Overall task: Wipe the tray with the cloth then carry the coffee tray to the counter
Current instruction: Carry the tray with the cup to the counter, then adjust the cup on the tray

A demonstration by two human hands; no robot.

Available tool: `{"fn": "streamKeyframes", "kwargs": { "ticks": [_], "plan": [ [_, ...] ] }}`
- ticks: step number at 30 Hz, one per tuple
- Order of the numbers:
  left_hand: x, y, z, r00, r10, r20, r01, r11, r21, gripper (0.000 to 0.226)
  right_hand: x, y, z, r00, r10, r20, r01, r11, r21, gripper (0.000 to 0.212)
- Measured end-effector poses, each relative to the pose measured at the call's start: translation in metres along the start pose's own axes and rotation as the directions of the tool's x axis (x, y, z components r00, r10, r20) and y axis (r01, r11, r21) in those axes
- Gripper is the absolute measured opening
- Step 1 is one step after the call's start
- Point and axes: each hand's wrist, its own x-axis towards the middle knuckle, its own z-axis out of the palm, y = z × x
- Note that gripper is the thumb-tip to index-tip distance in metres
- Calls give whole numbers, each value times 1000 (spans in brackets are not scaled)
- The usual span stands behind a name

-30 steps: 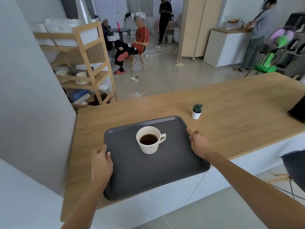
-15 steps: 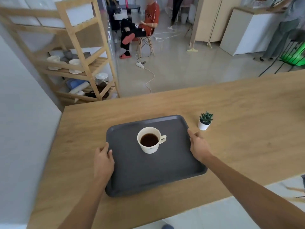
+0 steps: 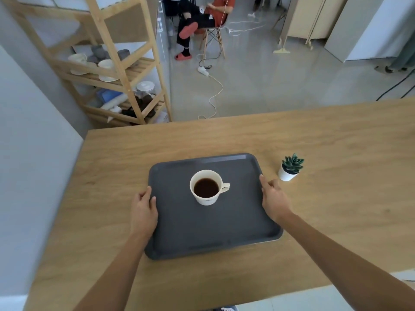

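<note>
hands (image 3: 143, 212) grip smooth rectangular tray (image 3: 213, 230)

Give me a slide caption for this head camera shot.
Both hands, left hand and right hand, grip a grey tray carrying a coffee cup.

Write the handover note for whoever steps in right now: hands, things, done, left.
Left hand: gripping the tray's left rim.
Right hand: gripping its right rim.
Grey tray: over the wooden counter; whether it is resting cannot be told. Cup of coffee upright, mid-tray. Small potted plant just right of the tray.
Done: tray brought to the counter. No cloth in view.
Left: settle the tray, let go.
</note>
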Motion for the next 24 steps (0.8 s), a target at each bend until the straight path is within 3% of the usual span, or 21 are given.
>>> {"fn": "streamKeyframes", "kwargs": {
  "ticks": [7,11,14,16,19,22,24],
  "plan": [
    [1,-1,-8,999,5,50,-4,1000,-18,44,-8,-6,-2,999,32,16,-31,998,-63,53],
    [-4,5,-15,1000,-11,14,10,998,62,45,-14,-20,-3,989,-28,-148,12,994,-106,54],
    [-13,20,-17,997,53,-49,-49,996,78,46,-21,-41,-1,969,-139,-204,144,989,12,53],
    [-18,32,-16,988,152,23,-151,988,-10,48,-23,-56,0,972,-171,-161,191,974,119,56],
    [-24,48,-11,974,195,117,-182,976,-115,52,-22,-75,2,985,-151,-81,166,958,232,63],
    [-34,63,-6,982,180,51,-169,971,-171,53,-25,-81,3,989,-133,-71,147,956,254,62],
    [-44,78,-2,969,240,-53,-246,945,-217,51,-31,-76,-1,990,-90,-111,119,950,290,58]
  ]
}}
